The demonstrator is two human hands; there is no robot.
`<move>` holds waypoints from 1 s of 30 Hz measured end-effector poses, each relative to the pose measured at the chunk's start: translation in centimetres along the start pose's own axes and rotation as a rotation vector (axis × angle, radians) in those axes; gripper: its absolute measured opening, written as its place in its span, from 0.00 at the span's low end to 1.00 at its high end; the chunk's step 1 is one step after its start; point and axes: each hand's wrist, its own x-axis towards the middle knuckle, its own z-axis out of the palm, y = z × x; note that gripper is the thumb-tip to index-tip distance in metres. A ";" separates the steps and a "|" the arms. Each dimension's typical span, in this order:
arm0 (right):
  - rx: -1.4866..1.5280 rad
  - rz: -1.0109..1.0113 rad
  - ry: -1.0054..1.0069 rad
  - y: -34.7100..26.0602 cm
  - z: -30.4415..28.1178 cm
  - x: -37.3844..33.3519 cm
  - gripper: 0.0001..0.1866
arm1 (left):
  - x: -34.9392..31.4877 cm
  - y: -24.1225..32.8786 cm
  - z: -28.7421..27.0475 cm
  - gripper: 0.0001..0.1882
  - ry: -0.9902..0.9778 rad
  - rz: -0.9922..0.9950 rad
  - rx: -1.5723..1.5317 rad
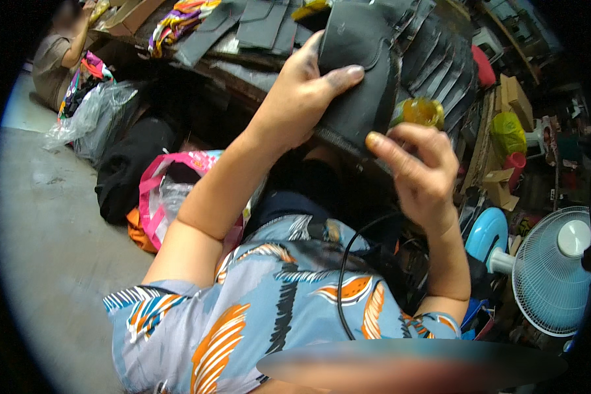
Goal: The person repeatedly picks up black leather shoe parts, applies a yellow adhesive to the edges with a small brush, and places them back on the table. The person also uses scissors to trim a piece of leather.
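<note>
My left hand (pixel 308 88) grips a black leather-like case (pixel 358 52) with a rounded flap, its thumb lying across the front and the other fingers mostly hidden behind. The case is tilted above the near edge of the workbench. At its lower right corner is my right hand (pixel 423 164). The yellow-stained tip of one outstretched digit touches or nearly touches that corner, while the other fingers are bent and stand apart from it. Just behind the right hand shows a jar (pixel 419 113) with yellowish contents.
Overlapping black pieces (pixel 440 75) cover the bench to the right, and flat dark pieces (pixel 262 26) lie further left. A pink-edged bag (pixel 154 197) is beside my left arm. At right stands a fan (pixel 551 269). Another person (pixel 56 59) sits at far left.
</note>
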 end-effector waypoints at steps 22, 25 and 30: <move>0.759 1.109 0.436 13.2 1.8 -15.1 0.17 | 2.0 7.4 -5.8 0.33 0.220 0.137 0.045; 0.661 1.127 0.407 12.9 2.2 -14.8 0.14 | 2.7 7.9 -6.2 0.30 0.493 0.033 -0.004; 0.596 1.106 0.457 12.6 3.0 -15.0 0.13 | 5.9 6.6 -6.7 0.28 0.197 0.243 -0.006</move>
